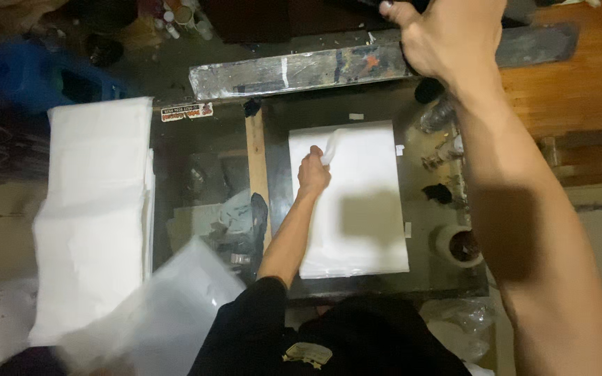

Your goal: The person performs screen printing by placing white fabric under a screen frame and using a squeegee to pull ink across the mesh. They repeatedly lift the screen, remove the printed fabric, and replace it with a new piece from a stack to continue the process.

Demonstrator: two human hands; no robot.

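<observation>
White sheet [357, 202] lies flat at the centre of the dark glass table [419, 278], its near edge close to the table's front rim. My left hand [313, 172] rests on the sheet's upper left part, fingers closed on a small white wad or cloth [329, 150] pressed against the surface. My right hand [447, 38] is raised at the far side, fingers wrapped around the paint-smeared long frame bar [294, 69], which hangs above the table's far edge. Step in hand, as I judge it: wiping or smoothing the sheet while the bar is held up clear of it. Any next move would call for the left hand to be clear of the sheet and the sheet square. Periphery: stack of white sheets [95, 209] at left, tape roll [459, 244] at right, wooden strip [256, 160] beside the sheet.
</observation>
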